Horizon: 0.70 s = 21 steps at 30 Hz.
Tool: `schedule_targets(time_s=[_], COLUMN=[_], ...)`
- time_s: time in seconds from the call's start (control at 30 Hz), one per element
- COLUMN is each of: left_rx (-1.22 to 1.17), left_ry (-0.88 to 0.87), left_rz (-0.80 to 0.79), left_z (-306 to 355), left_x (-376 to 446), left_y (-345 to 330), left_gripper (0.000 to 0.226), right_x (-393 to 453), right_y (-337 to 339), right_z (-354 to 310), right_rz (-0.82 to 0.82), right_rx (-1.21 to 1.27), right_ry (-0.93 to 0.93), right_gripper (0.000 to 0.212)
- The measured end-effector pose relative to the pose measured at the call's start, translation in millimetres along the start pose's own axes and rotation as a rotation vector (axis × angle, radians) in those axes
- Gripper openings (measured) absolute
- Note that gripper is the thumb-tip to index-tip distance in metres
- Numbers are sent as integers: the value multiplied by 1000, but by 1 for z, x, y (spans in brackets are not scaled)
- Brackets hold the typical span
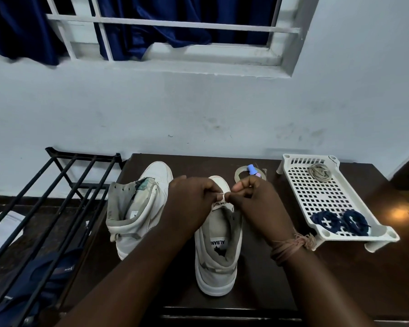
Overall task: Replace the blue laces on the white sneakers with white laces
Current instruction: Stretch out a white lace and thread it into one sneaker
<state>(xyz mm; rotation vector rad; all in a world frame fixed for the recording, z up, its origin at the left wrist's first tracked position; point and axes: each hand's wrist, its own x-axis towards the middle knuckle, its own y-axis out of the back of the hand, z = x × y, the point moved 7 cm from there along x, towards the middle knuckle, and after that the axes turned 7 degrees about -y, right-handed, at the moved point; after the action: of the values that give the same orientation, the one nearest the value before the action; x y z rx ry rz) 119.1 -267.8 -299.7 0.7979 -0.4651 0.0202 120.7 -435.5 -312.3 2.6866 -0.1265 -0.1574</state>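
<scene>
Right sneaker (219, 251) stood on dark table (340, 267), heel nearest, toe toward wall. Over its tongue, white lace (221, 197) pinched between left hand (191, 199) and right hand (253, 197), fingertips nearly touching; lace mostly hidden, seemingly at upper eyelets. Left sneaker (137, 204) seen just beside left hand, unlaced. Right of hands, white tray (326, 192): coiled blue laces (340, 223) at near end, pale lace bundle (320, 172) at far end. Tape roll (240, 172) beyond.

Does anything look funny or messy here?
Nothing is spilled or broken. The left sneaker has no laces, and its tongue flops open. The blue laces sit coiled in the white tray.
</scene>
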Motion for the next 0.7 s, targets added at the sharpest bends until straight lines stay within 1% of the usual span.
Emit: schedule_targets(time_s=[0.03,0.1,0.17,0.23,0.3,0.37,0.43,0.5,0.57,0.67,0.7], left_rx=[12,91,182,286,388,459,504,541,554,561,558], left_ry=[31,107,133,130,101,65,37,17,20,12,7], left_rz=[30,39,-31,-101,-141,-167,-193,-205,-224,-249,-245], left_z=[0,0,0,-1,-1,1,3,3,2,2,3], left_x=[0,-1,-5,-9,-11,-11,-10,-10,-10,-10,-10], left_y=[2,0,-10,-19,-23,-26,-29,-32,-36,-40,-41], left_gripper=[12,8,8,14,19,22,24,27,30,32,32], right_x=[1,0,-2,3,5,5,3,4,5,6,6], right_y=[1,-5,-13,-13,-13,-12,-15,-15,-16,-18,-18], right_z=[2,13,25,36,44,50,60,65,68,67,68], right_rz=[-12,-113,-197,-175,-225,-273,-320,-321,-315,-314,-313], right_rx=[-32,-145,-225,-235,-267,-213,-70,4,31,21,10], right_ry=[-28,-115,-197,-248,-296,-353,-433,-460,-474,-466,-465], right_gripper=[21,26,25,22,20,19,16,19,24,18,19])
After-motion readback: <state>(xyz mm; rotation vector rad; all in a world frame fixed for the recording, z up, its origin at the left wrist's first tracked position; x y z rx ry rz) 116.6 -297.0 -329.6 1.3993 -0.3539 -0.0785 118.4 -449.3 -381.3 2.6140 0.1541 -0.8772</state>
